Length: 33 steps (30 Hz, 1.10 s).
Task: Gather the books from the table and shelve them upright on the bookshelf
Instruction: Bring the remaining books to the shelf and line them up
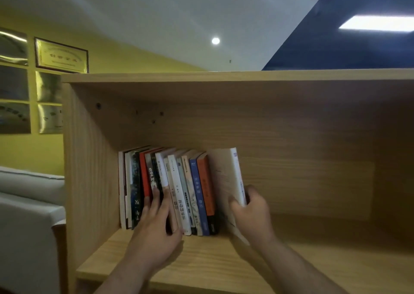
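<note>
An office lounge: framed plaques (61, 55) on a yellow wall (134, 56), grey sofa (29, 204), wooden bookshelf (291, 137).

Body parts in view at the bookshelf (302, 141): two hands and two forearms.

Left hand (154, 228), nearer the bookshelf's left wall: bare from fingertips to wrist. The left forearm (125, 275) is bare to the lower edge of view.

Right hand (251, 215), nearer the bookshelf's middle: bare, with an outline softened by blur. The right forearm (298, 269) is bare and slender, widening toward the elbow.
</note>
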Motion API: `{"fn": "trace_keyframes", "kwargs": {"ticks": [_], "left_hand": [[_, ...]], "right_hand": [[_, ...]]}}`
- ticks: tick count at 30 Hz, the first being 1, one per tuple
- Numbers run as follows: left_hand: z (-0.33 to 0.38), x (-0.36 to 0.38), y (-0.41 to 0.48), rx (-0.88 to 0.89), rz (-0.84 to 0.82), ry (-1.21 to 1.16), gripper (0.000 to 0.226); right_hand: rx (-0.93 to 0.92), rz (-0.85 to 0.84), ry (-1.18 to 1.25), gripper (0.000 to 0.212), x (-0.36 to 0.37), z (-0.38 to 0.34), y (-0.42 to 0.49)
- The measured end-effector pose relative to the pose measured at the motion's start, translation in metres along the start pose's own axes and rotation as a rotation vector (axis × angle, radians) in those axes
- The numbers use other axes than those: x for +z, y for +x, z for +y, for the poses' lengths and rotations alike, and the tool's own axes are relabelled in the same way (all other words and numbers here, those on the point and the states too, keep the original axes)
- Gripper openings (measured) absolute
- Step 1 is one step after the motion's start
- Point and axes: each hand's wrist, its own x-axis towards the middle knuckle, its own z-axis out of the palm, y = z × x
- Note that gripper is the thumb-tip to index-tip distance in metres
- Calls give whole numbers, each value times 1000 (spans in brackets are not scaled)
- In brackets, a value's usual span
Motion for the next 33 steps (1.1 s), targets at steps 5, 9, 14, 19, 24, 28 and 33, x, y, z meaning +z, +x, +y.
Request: {"fn": "trace_keyframes", "kwargs": {"ticks": [5, 9, 14, 19, 24, 28, 33], "left_hand": [[3, 0, -1, -32, -15, -33, 101], [2, 1, -1, -21, -5, -39, 101], [-1, 4, 0, -5, 15, -56, 100], [0, 3, 0, -5, 17, -73, 100], [4, -2, -6, 16, 71, -201, 95], [9, -27, -5, 19, 252, -319, 70], [2, -86, 47, -27, 377, -99, 62]], "right_hand": [[94, -196, 73, 41, 18, 8, 3], [192, -353, 111, 49, 17, 8, 7], [249, -418, 189, 39, 26, 15, 12], [196, -437, 211, 38, 32, 22, 16], [163, -412, 184, 54, 40, 36, 15], [183, -421, 217, 56, 38, 38, 16], [188, -419, 213, 57, 38, 40, 19]]}}
